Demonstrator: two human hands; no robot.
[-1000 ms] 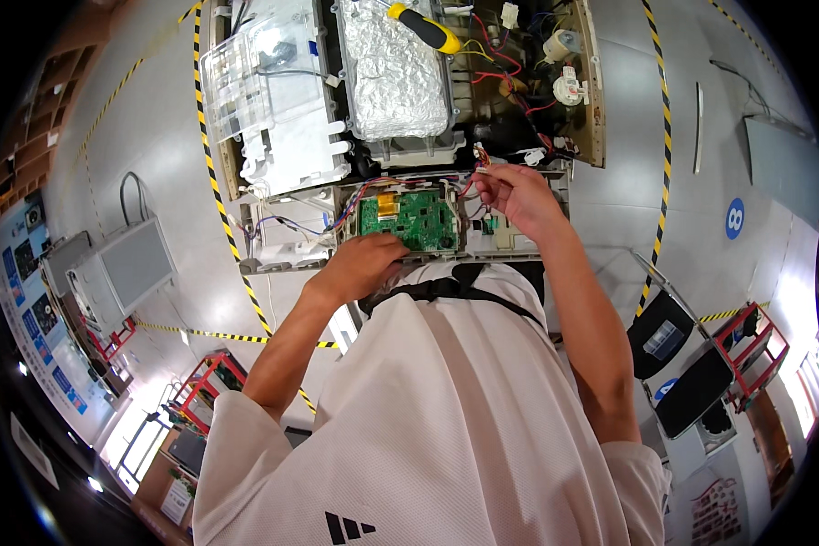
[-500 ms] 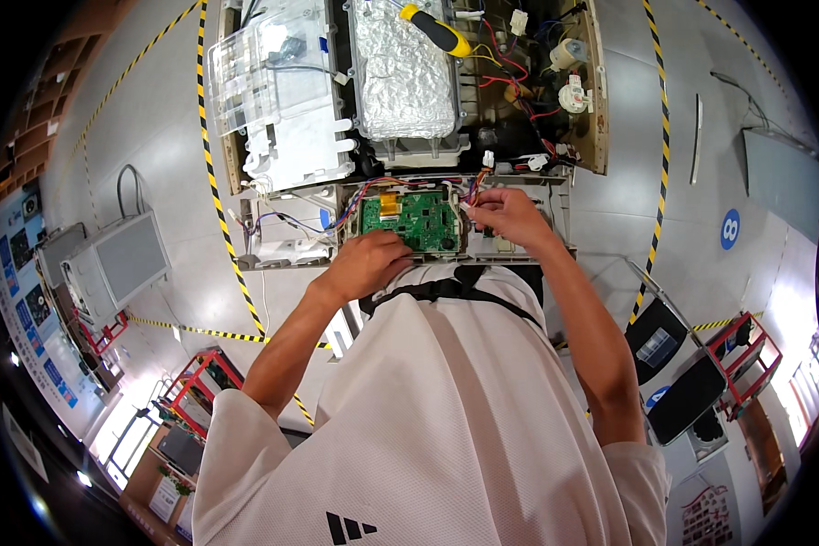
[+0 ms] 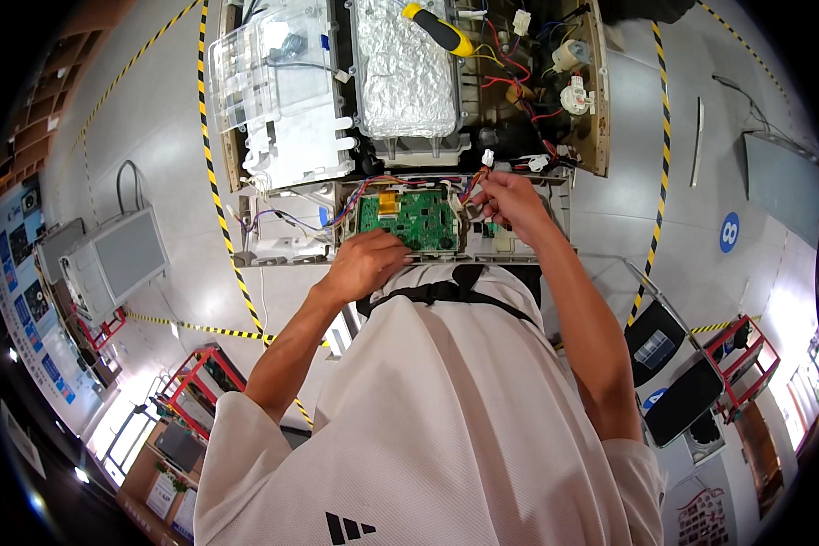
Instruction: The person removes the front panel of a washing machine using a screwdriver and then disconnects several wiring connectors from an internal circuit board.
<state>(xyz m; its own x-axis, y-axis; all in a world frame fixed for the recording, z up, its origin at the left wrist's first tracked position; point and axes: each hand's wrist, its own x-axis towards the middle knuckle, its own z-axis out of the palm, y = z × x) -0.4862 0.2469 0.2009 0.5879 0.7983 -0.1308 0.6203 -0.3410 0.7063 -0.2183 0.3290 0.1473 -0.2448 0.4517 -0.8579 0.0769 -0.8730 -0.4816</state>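
A green circuit board (image 3: 425, 218) lies in a pale control panel (image 3: 287, 247) in front of my waist. My left hand (image 3: 370, 261) is closed at the panel's near edge, fingers bent over the board's lower left corner. Beyond the board's right end, my right hand (image 3: 516, 205) is closed in a pinch on a bundle of coloured wires (image 3: 472, 189). Its fingertips partly hide the wires. A white plug connector (image 3: 488, 158) stands just past those fingertips. An orange ribbon piece (image 3: 389, 203) sits on the board's upper left.
Behind the panel stands an opened appliance with a foil-covered box (image 3: 405, 82), a white plastic housing (image 3: 298, 146) and loose wiring. A yellow and black screwdriver (image 3: 439, 31) lies across the foil. Striped tape (image 3: 662, 136) marks the floor; a black chair (image 3: 657, 341) is at right.
My right hand has shifted slightly up and right, away from the board's right end, along the wires. My left hand stays at the panel edge. A dark shape has appeared at the top right.
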